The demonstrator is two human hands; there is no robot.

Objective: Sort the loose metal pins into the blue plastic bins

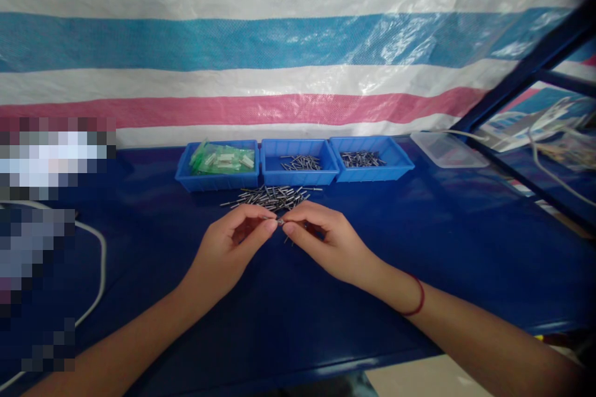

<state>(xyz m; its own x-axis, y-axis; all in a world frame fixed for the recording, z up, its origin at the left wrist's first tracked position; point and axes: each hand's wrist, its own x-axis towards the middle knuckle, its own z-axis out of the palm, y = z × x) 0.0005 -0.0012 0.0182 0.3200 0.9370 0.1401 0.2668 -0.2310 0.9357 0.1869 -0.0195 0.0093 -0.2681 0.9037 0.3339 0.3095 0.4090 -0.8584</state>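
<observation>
Small metal piece over middle of bench. Likely light, stiff, slick, hardly fragile; best pinched at ends, fingertips only. Left hand and right hand meet on it, thumbs closed to forefingers. Just beyond, far side: loose pile of metal pins, then three blue bins in row.

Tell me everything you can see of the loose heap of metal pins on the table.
The heap of metal pins is a low tangle of thin, straight, rivet-like pieces, silvery grey with darker parts. They lie crisscross on the blue tabletop, in front of the left blue bin and middle blue bin, with strays poking out at both ends. The left hand and right hand hide part of its near edge; whether they touch it is unclear.
</observation>
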